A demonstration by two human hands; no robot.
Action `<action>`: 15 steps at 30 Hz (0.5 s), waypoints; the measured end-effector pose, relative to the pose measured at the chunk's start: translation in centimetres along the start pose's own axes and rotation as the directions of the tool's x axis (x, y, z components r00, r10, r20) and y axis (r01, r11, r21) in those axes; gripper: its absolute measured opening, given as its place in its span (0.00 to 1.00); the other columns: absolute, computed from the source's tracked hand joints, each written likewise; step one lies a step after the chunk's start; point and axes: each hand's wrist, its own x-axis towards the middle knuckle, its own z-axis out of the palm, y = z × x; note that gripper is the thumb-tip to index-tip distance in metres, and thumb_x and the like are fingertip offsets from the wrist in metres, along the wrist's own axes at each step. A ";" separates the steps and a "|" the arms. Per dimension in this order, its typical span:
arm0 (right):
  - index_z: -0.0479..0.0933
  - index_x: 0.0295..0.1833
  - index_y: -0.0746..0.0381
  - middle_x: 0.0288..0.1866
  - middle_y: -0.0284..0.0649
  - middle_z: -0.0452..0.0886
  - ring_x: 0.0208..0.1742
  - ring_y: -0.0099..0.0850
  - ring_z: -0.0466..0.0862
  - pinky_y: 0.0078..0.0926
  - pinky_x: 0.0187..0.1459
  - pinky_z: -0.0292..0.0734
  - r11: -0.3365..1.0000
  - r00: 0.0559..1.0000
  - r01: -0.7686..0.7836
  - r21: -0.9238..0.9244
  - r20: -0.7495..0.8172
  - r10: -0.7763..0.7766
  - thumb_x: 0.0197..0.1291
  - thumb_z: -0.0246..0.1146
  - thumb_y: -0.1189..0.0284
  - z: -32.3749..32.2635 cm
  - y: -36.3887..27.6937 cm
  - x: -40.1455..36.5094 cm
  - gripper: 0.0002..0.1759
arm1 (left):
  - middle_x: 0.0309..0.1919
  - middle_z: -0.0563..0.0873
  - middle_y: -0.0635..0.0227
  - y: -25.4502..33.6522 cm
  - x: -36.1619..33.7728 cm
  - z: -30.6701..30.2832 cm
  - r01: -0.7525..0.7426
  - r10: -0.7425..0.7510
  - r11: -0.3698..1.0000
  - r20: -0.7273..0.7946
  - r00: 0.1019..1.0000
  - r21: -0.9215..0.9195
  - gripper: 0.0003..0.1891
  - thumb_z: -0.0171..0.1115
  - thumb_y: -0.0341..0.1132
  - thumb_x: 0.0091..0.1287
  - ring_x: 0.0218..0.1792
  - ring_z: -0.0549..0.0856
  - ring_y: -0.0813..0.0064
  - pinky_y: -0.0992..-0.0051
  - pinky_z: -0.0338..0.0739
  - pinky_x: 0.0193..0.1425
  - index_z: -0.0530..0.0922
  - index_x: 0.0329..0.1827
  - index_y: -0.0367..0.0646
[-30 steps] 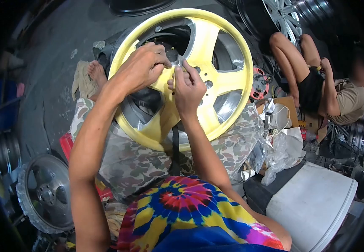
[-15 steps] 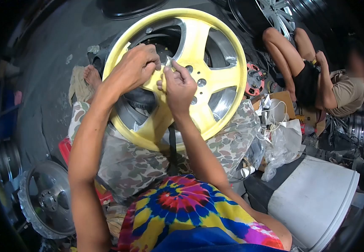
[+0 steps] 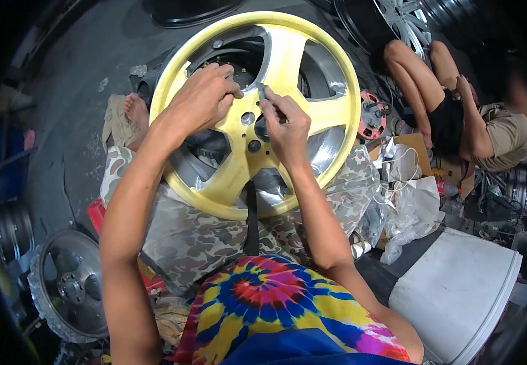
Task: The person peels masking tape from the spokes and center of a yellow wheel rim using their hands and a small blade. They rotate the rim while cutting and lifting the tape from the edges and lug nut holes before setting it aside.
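Note:
A large alloy wheel rests on my lap, its rim and spokes covered in a yellow layer that looks like masking tape. Bare grey metal shows in the openings between the spokes. My right hand pinches a small thin blade, its tip at the inner end of a spoke opening near the hub. Just left of it, my left hand is closed, its fingers curled down at the edge of the same opening; what they pinch, if anything, is hidden. Small yellow scraps lie inside the wheel beyond it.
Another person sits at the right beside more wheels. A red cable reel, plastic bags and a white container are on my right. Another alloy wheel leans at the lower left.
My right hand has moved right and slightly up along the wheel, the blade now at the spoke opening's corner. My left hand has shifted slightly right.

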 end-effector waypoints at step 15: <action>0.75 0.62 0.71 0.41 0.42 0.88 0.34 0.25 0.88 0.22 0.36 0.84 0.806 0.904 -0.378 0.456 -0.005 0.427 0.80 0.63 0.73 -5.6 1.9 0.0 0.14 | 0.56 0.79 0.56 2.0 0.9 2.6 -0.026 0.017 0.981 0.046 0.999 0.192 0.29 0.63 0.29 0.70 0.59 0.77 0.54 0.58 0.76 0.61 0.77 0.77 0.43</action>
